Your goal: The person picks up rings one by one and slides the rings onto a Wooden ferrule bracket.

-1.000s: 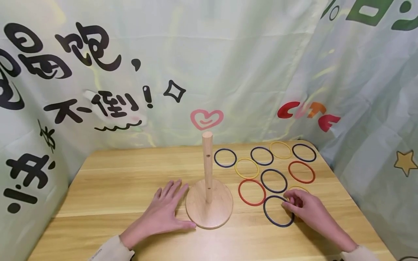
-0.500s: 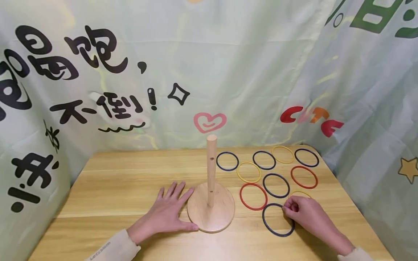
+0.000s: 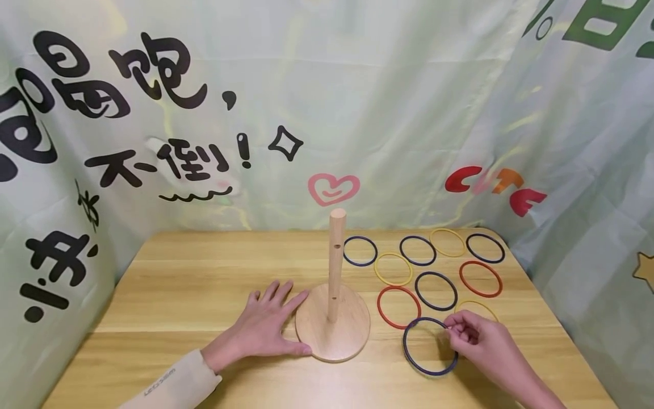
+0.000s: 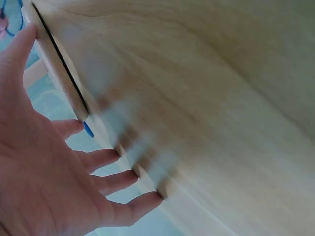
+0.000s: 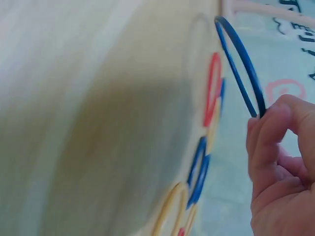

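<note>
My right hand (image 3: 482, 341) pinches a dark blue ring (image 3: 407, 353) by its right side, between thumb and curled fingers. In the right wrist view that blue ring (image 5: 241, 51) stands off the tabletop, and its shadow shows on the wood. A wooden post (image 3: 335, 267) rises from a round wooden base (image 3: 352, 335) at mid table. Beside the base's left edge, my left hand (image 3: 263, 329) lies spread, thumb and forefinger at the rim. The left wrist view shows the left hand (image 4: 54, 162) with straight fingers on the table and the thumb touching the base's edge.
Several rings lie flat on the right of the table (image 3: 204, 272): a red ring (image 3: 379, 307) near the base, another red ring (image 3: 501, 284), a dark blue ring (image 3: 416, 289) and a yellow ring (image 3: 375, 267) among them. A printed curtain (image 3: 409, 113) stands behind the table.
The right hand has taken hold of the nearest blue ring and raised it off the table, shifting it slightly left. The left hand stays at the base. The head view has shifted slightly.
</note>
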Available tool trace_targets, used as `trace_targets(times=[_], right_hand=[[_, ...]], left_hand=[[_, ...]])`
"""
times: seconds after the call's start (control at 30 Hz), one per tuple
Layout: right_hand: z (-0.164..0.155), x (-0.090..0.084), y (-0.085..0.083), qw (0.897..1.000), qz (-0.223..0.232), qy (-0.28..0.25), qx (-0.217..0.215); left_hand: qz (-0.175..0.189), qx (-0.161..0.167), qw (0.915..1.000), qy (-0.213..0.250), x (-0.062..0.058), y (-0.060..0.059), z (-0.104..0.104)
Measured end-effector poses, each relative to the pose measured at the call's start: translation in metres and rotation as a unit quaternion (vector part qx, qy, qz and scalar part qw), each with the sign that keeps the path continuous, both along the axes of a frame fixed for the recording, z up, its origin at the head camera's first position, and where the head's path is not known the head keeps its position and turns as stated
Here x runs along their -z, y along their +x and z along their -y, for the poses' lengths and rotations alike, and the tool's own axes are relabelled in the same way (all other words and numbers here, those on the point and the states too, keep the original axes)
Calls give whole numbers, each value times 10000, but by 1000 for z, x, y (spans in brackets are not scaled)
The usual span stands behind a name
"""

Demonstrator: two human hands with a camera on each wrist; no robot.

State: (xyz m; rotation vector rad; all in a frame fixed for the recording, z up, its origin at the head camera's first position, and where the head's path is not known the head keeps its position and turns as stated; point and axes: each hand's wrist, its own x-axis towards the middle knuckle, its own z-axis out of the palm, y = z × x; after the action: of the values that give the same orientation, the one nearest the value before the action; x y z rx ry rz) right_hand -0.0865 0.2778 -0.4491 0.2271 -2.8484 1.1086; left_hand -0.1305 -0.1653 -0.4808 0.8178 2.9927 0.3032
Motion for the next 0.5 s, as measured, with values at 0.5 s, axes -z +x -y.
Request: trace_targets(times=[0.5], right_hand=[[46, -80, 12, 9740, -214, -2186, -557]], left_hand=[[12, 34, 9996, -277, -6, -1, -3]])
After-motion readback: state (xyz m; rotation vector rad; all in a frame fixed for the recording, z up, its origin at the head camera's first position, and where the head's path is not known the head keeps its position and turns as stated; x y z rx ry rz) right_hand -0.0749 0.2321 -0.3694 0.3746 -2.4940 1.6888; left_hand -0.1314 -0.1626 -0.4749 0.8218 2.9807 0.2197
